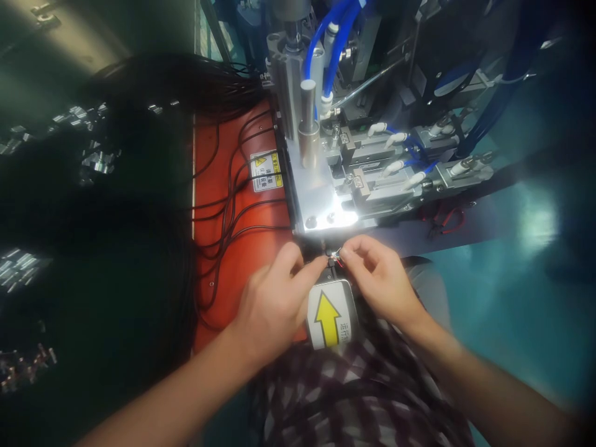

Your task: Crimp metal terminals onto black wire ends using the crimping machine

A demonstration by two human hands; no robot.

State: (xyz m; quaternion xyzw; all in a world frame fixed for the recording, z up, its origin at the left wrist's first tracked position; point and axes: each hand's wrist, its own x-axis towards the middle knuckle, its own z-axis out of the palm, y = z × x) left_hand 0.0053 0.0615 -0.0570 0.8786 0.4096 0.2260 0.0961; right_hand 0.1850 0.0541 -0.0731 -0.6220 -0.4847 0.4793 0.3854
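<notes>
At the front edge of the machine, my left hand (pixel 279 288) has its thumb and index finger bent towards a small shiny metal connector (pixel 334 255). What lies between those left fingertips is hidden. From the other side, my right hand (pixel 379 279) pinches at the connector with thumb and index finger, its other fingers curled. A short red wire (pixel 339 263) shows beside the connector, under the right fingertips. Just below both hands is a white plate (pixel 315 332) with a yellow arrow (pixel 328 316).
Black cables (pixel 230 205) run across an orange-red surface (pixel 261 267) on the left, with a warning label (pixel 267 171). Ahead stands a metal pneumatic fixture (pixel 316 198) with blue air tubes (pixel 310 56). Red-handled pliers (pixel 449 222) lie at right. Shiny connector ends (pixel 21 270) lie far left.
</notes>
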